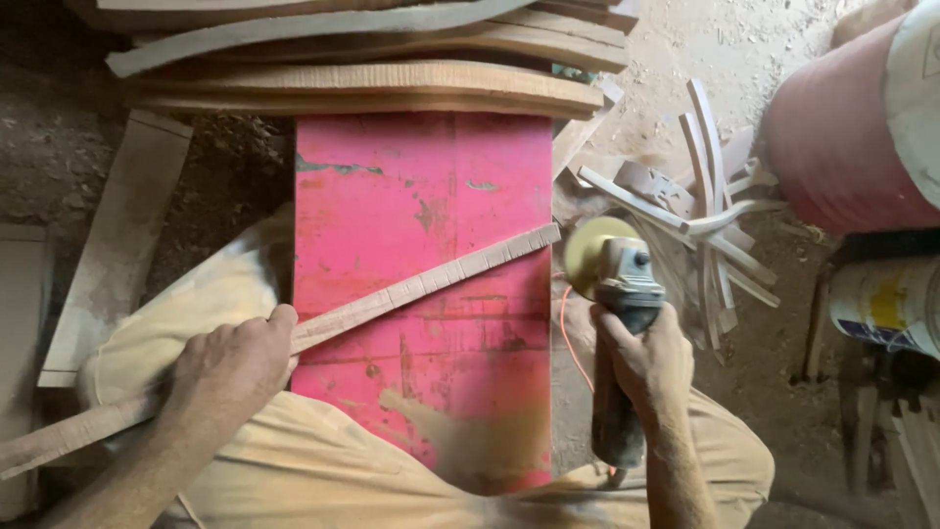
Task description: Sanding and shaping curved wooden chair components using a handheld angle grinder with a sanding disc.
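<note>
a long curved wooden strip (411, 291) lies slantwise across the top of a worn pink bench (431, 196), its far end reaching the bench's right edge and its near end running off past the lower left of the view. the upper face of the strip shows a row of short cross marks along its length. the left hand (235, 364) is closed over the strip near the bench's left edge, thumb lying along the wood, pressing it down. the right hand (641, 360) is wrapped tight around the dark body of an angle grinder (617, 323), held just off the bench's right side, with its round yellowish sanding disc (591, 251) right beside the strip's far end; i cannot tell whether disc and wood actually touch. a thin orange cord (568, 333) trails down between bench and grinder. the person sits astride the bench in tan trousers (313, 470), dusted with sawdust. beyond the bench, a stack of curved wooden pieces (372, 59) lies crosswise on the dirt floor. to the right, a loose heap of thin curved offcuts (710, 206) sits near a big red drum (842, 127), and a white bucket with a yellow patch (886, 304) stands just below it. flat boards (117, 235) lie at the left.
</note>
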